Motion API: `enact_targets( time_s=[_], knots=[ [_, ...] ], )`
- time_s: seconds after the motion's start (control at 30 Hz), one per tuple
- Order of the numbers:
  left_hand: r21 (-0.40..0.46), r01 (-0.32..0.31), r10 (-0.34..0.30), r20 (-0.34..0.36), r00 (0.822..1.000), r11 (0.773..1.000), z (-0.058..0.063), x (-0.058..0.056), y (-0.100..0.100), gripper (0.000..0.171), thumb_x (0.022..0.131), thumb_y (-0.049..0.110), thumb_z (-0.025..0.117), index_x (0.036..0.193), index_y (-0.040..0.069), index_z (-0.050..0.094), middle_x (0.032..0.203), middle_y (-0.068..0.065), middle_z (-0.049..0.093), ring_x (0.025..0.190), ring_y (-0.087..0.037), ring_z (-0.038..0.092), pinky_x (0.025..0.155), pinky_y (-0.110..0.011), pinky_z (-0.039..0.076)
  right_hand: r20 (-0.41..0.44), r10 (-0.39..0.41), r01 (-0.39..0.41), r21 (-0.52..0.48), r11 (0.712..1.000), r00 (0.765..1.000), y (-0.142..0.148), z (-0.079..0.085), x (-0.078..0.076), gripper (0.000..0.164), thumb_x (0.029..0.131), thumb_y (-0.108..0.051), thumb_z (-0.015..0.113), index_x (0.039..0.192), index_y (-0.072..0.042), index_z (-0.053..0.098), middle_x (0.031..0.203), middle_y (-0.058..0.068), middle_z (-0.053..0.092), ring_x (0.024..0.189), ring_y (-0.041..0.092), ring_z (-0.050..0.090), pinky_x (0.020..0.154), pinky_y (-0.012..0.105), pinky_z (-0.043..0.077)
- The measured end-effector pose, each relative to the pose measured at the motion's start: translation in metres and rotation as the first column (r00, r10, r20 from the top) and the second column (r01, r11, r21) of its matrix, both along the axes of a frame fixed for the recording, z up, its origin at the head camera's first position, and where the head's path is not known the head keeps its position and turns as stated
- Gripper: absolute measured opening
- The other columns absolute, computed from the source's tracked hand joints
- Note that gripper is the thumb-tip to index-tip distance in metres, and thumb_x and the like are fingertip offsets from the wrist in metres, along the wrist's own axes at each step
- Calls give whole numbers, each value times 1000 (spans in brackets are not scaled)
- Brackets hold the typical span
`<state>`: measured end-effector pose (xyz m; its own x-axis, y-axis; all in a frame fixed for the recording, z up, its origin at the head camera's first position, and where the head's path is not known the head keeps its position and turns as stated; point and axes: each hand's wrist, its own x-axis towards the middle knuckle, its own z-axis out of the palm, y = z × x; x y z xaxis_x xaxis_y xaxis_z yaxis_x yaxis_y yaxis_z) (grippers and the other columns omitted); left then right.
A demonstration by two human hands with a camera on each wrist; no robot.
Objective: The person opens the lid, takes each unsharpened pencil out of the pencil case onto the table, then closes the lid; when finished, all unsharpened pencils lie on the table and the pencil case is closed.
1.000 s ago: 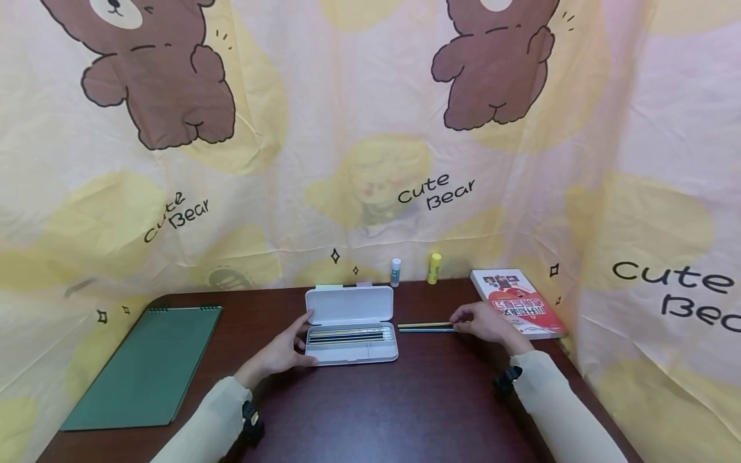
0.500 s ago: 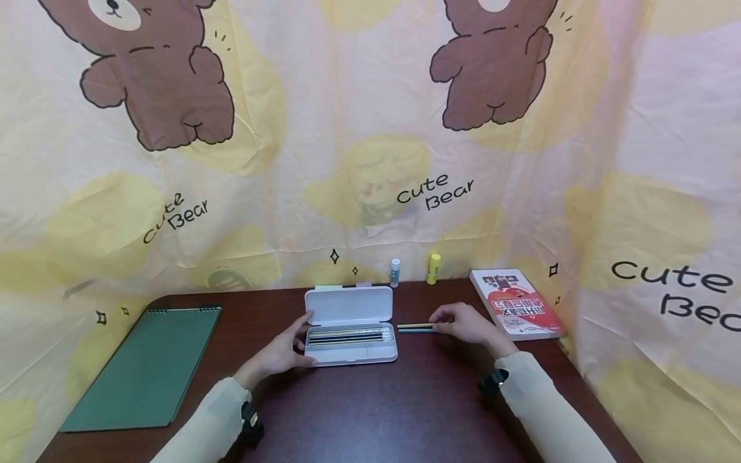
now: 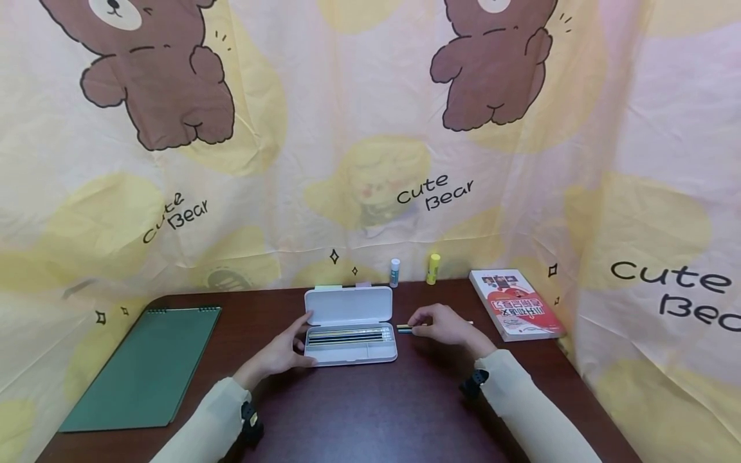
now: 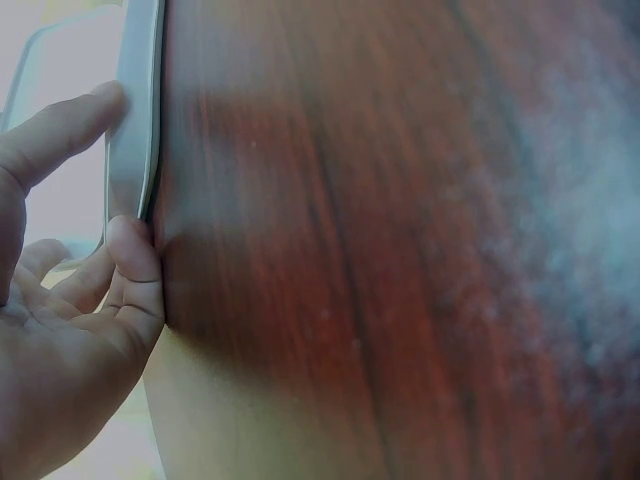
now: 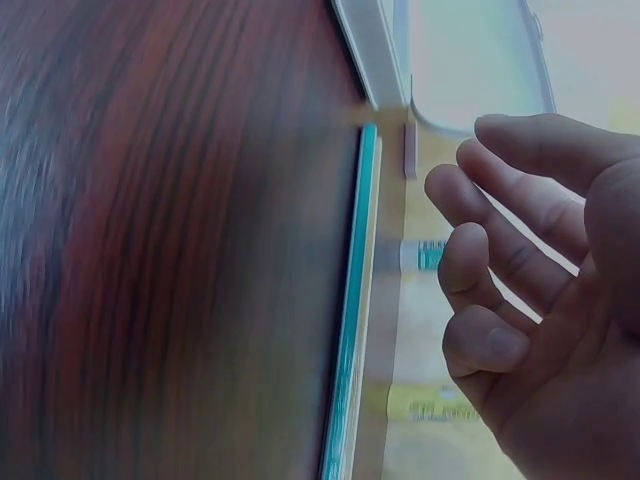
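Observation:
A white pencil case (image 3: pixel 350 352) lies with its lid (image 3: pixel 349 306) raised, and several pencils (image 3: pixel 346 336) lie lengthwise inside. At its left end my left hand (image 3: pixel 280 348) grips it, thumb at the front corner and fingers towards the lid. The left wrist view shows the digits of that hand touching the case's side (image 4: pixel 137 110). Right of the case, a teal pencil (image 5: pixel 352 290) and a yellowish one beside it lie on the table. My right hand (image 3: pixel 446 325) hovers over them, fingers loosely bent and apart from the pencils in the right wrist view. From the head, it covers much of them.
A blue-and-white glue stick (image 3: pixel 395 272) and a yellow tube (image 3: pixel 433 269) stand at the back edge. The red-and-white book (image 3: pixel 517 305) lies at the right, and a green spiral pad (image 3: pixel 145 366) at the left. A bear-print curtain (image 3: pixel 359 128) hangs behind the dark table (image 3: pixel 370 418).
My right hand has slid left along the loose pencils towards the case, uncovering their right end. The pencils and my left hand stay where they were.

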<state>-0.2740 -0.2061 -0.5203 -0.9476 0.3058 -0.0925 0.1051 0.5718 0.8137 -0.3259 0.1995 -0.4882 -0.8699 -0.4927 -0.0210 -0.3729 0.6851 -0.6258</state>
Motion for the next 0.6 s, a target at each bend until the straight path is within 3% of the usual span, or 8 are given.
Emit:
enact_targets(
  time_s=[0.3,0.6],
  knots=[
    [-1,-4,4,3,1000,1000,0,-1,0,108,75,16,88,160,23,20,148,-13,49,99,-21,52,75,-31,47,-46,61,-60,23,998,997,-30,-2,2,15,93,-22,70,106,-18,76,102,-9,74,92,11,61,87,38,52],
    [-7,-10,10,3,1000,1000,0,-1,1,108,75,16,87,160,25,21,147,-13,49,98,-21,52,75,-32,47,-67,89,-87,27,996,994,-51,-7,4,19,93,-18,69,110,-13,76,108,0,75,101,21,66,94,46,52]
  ],
)
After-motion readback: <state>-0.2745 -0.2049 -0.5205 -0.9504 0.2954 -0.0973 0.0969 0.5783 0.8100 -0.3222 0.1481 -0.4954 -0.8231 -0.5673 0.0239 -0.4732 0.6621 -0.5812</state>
